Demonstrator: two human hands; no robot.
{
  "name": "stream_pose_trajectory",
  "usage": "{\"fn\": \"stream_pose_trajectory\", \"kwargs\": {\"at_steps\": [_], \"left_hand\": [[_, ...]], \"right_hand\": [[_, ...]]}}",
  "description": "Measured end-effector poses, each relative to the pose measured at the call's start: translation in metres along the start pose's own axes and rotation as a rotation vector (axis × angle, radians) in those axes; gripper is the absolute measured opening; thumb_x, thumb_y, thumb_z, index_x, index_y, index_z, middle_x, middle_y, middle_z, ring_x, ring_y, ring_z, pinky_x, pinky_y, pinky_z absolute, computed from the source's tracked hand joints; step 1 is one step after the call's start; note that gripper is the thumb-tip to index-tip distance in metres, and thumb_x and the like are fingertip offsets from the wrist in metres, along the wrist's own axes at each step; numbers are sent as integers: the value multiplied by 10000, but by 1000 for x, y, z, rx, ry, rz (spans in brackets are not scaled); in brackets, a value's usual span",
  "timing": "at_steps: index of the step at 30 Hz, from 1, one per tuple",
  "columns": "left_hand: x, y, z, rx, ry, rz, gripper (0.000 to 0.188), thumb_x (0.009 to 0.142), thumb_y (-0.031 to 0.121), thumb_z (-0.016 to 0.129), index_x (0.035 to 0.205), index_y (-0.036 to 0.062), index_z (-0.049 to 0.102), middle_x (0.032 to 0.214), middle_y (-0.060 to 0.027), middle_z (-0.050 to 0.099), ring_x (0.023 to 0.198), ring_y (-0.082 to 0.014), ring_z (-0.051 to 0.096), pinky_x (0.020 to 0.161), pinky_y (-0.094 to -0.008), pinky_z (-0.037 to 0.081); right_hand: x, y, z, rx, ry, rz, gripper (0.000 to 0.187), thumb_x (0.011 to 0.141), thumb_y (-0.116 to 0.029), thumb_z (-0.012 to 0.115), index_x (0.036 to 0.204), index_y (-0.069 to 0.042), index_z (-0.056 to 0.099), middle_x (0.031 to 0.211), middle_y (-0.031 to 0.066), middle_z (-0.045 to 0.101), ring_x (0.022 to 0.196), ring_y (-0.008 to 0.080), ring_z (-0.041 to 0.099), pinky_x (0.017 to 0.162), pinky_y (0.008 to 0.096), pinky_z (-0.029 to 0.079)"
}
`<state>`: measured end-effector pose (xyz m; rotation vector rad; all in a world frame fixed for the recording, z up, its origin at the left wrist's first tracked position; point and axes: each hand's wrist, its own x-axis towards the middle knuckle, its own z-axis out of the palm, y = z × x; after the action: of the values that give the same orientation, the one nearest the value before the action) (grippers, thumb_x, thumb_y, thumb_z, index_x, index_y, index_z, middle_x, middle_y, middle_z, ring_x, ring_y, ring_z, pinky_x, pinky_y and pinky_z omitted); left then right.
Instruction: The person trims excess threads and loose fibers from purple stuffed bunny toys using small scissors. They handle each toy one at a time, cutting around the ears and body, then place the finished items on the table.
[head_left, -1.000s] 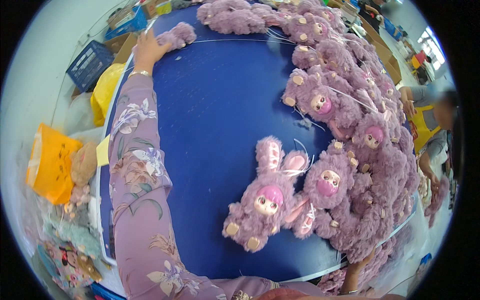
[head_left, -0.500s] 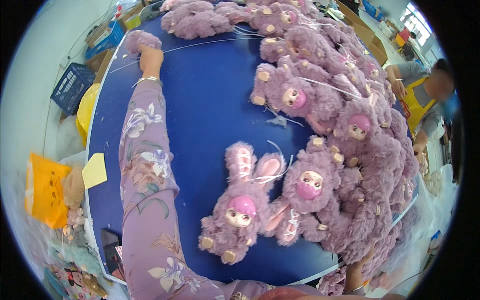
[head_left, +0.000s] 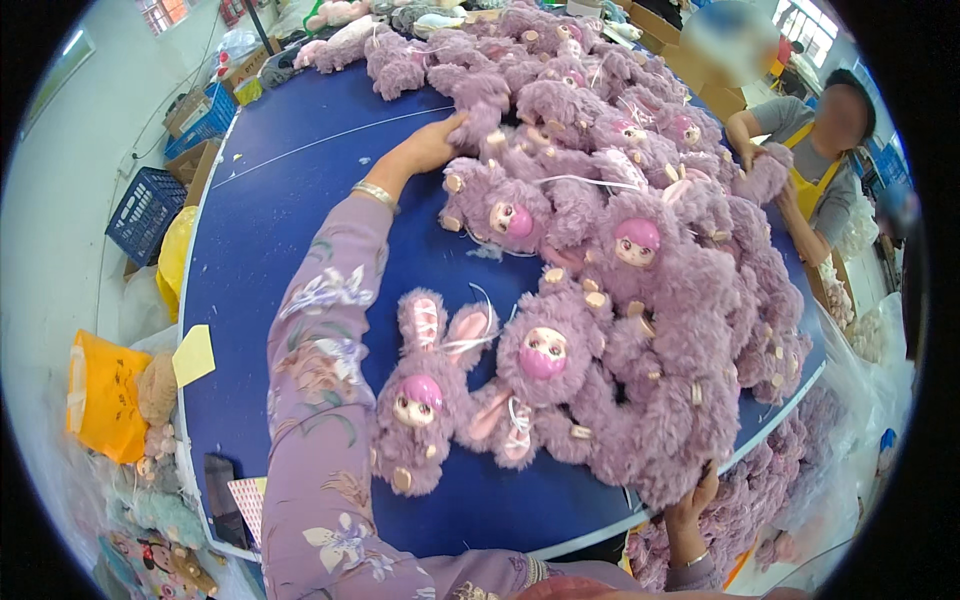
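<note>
Your left hand [head_left: 432,147] gripping a mauve plush toy [head_left: 481,118] at the blue table's [head_left: 265,225] heap of mauve dolls [head_left: 665,410], your right hand [head_left: 690,500] at its near edge, grip unclear, dark print on an orange bag [head_left: 105,395], illegible.

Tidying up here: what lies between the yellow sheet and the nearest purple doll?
The head view shows the flowered left sleeve and blue tabletop.

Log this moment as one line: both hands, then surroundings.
Left hand: touching purple toy at pile | Right hand: at pile's near edge | Rest: blue table, yellow paper, co-worker handling another toy
</note>
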<state>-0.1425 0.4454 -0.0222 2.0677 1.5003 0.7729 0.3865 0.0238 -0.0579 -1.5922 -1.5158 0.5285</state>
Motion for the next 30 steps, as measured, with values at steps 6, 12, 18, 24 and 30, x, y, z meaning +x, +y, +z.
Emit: {"fn": "stream_pose_trajectory", "kwargs": {"at_steps": [6, 12, 18, 24, 30], "left_hand": [[-120, 53, -35, 173, 7, -55, 577, 872, 197, 608, 1396, 60, 410, 1342, -165, 521, 1231, -268, 501, 1032, -324, 373], [-234, 123, -77, -17, 265, -88, 460, 849, 147, 607, 1289, 38, 529, 1220, -98, 610, 1115, -201, 562, 974, -319, 415], [-308, 252, -54, -501, 216, -143, 469, 810, 48, 568, 1275, 2, 528, 1131, -61, 623, 1029, -131, 571, 915, -265, 438], [-362, 324, 20, -545, -268, 93, 403, 817, -15, 514, 1218, -24, 556, 1103, -56, 626, 1018, -130, 565, 921, -278, 443], [-371, 381, 89, -571, -578, 43, 448, 772, -6, 490, 1212, -22, 575, 1031, -27, 640, 862, -108, 584, 759, -264, 485]], "right_hand": [[20, -27, 14, -60, 82, -217, 70, 890, 0, 410, 846, 19, 461, 693, 100, 412, 650, 172, 418, 595, 293, 374], [21, -42, 9, 51, -5, -205, 134, 923, -43, 448, 793, -9, 445, 652, 37, 412, 599, 123, 396, 554, 273, 349], [22, -21, 5, 500, -14, -112, 220, 1005, -175, 438, 873, -20, 524, 704, -3, 490, 611, 86, 431, 553, 243, 361], [2, -52, -35, 787, -319, 32, 292, 984, -226, 494, 1161, -10, 579, 629, -56, 443, 514, 19, 377, 479, 193, 370], [-52, -98, -66, 1119, -757, -44, 769, 711, -338, 802, 1297, 28, 465, 1252, 72, 546, 1149, 165, 514, 1006, 329, 389]]}}
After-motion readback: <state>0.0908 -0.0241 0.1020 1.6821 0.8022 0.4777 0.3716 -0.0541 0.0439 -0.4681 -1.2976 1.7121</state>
